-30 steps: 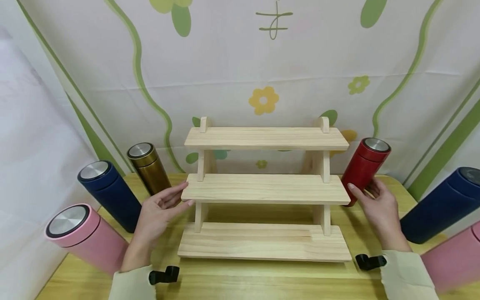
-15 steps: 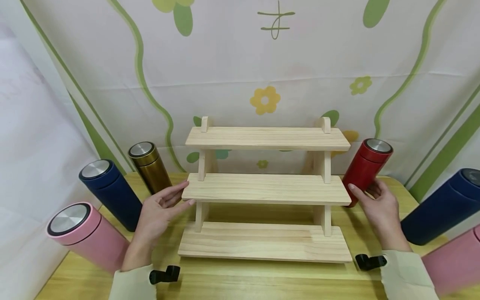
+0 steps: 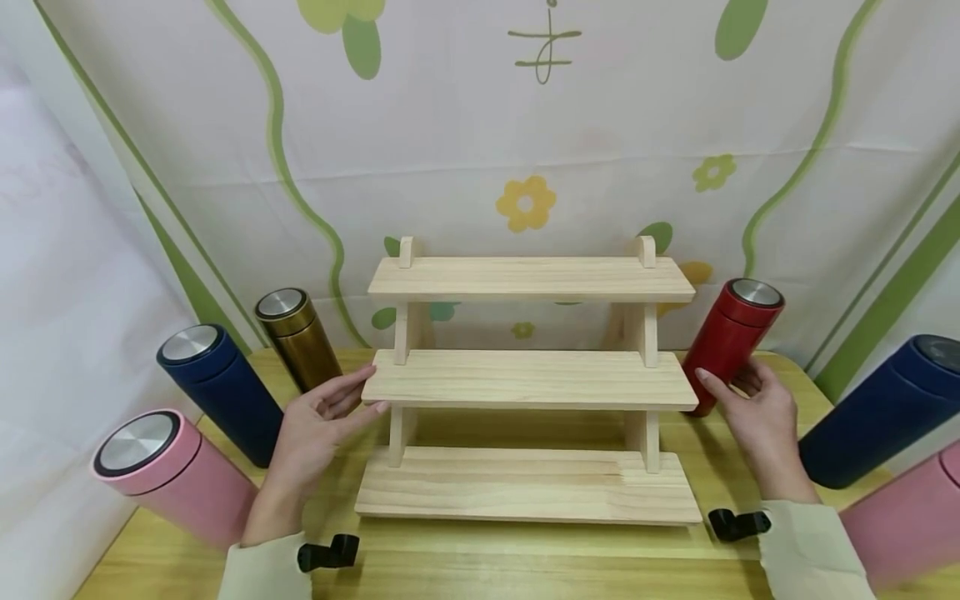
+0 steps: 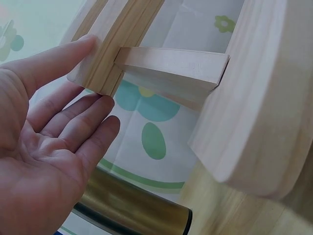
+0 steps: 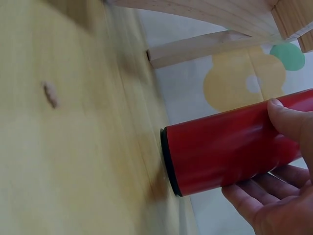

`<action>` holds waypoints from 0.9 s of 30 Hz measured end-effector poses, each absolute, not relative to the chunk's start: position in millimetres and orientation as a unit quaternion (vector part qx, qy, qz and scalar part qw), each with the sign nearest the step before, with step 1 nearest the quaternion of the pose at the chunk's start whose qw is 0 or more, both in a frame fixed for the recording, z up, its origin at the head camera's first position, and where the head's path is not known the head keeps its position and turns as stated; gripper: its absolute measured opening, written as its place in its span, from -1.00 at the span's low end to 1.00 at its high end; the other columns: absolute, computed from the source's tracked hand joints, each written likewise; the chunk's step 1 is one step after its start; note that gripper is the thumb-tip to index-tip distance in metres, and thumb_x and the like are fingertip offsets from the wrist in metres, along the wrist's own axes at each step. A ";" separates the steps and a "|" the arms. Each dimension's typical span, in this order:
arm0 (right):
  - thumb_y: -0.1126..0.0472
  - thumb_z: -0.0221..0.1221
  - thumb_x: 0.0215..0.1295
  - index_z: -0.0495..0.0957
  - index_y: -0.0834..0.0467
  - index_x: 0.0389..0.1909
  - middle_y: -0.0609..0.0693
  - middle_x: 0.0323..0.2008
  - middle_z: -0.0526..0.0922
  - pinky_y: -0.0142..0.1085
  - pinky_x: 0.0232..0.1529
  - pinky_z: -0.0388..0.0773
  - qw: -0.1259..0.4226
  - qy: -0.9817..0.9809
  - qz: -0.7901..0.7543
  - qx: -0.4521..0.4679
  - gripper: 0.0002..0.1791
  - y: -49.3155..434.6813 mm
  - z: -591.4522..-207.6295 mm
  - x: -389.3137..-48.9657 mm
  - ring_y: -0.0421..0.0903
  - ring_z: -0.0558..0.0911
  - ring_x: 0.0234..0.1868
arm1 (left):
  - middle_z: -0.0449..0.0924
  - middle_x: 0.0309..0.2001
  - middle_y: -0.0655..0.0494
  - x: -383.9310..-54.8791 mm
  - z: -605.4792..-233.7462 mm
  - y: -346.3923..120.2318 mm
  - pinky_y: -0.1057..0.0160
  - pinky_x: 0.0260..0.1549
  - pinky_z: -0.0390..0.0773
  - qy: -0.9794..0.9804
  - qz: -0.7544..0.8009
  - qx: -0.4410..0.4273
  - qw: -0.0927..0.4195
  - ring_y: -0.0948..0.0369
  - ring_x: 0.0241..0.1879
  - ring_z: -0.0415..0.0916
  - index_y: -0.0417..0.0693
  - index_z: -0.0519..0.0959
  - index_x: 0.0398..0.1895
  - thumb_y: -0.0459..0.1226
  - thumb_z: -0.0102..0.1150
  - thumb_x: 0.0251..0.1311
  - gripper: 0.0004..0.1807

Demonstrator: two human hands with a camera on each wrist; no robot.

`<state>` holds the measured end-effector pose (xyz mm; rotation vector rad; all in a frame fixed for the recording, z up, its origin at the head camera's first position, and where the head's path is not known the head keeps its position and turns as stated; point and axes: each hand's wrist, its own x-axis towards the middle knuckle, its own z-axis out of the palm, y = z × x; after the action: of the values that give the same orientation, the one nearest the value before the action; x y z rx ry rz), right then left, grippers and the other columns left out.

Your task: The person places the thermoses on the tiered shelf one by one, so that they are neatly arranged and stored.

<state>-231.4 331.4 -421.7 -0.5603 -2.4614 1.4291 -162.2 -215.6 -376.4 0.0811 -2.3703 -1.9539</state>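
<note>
A three-tier wooden display stand [image 3: 528, 379] stands in the middle of the table. At the left end of its middle board, my left hand [image 3: 318, 425] pinches the wood, thumb [image 4: 73, 54] on one face and fingertips at the other. My right hand [image 3: 761, 417] holds a red thermos bottle [image 3: 723, 342] by its lower half, thumb along the near side and fingers behind. The red bottle [image 5: 220, 147] has a silver lid top and a dark base, which shows close over the tabletop in the right wrist view. It leans beside the stand's right end.
Left of the stand are a bronze bottle [image 3: 300, 342], a dark blue bottle [image 3: 221, 396] and a pink bottle [image 3: 180, 479]. Another dark blue bottle [image 3: 873, 421] and a pink one [image 3: 907, 525] stand on the right. A flower-printed cloth [image 3: 450, 125] hangs behind.
</note>
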 end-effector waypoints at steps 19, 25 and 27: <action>-0.26 0.38 0.39 0.25 0.04 0.69 0.24 0.56 0.44 -0.66 -0.05 0.46 0.145 -0.847 0.477 -0.184 -0.02 325.2 -383.9 -212.7 -0.02 0.54 0.42 | 0.47 0.56 0.04 -162.3 -377.0 -214.8 0.55 0.14 0.58 -0.770 -0.637 0.019 0.034 0.11 0.55 0.39 -0.04 0.55 0.50 -0.21 0.55 0.30 -0.29; -0.24 0.38 0.39 0.26 -0.06 0.69 0.16 0.58 0.45 -0.59 0.05 0.53 0.155 -0.838 0.488 -0.188 -0.06 317.2 -366.2 -204.5 -0.21 0.54 0.34 | 0.47 0.56 0.03 -161.6 -376.9 -215.3 0.54 0.15 0.58 -0.770 -0.637 0.017 0.037 0.09 0.55 0.38 -0.04 0.54 0.50 -0.21 0.55 0.30 -0.30; -0.24 0.38 0.40 0.25 -0.11 0.69 0.12 0.59 0.43 -0.56 0.09 0.56 0.156 -0.834 0.492 -0.192 -0.07 314.6 -360.5 -201.1 -0.22 0.52 0.34 | 0.46 0.56 0.03 -161.3 -376.8 -215.5 0.53 0.16 0.58 -0.769 -0.638 0.016 0.037 0.09 0.56 0.37 -0.03 0.54 0.50 -0.21 0.55 0.30 -0.30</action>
<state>-201.1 314.6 -360.5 -0.5494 -2.3889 1.4095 -161.3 -215.5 -376.8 0.0506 -2.3605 -1.9590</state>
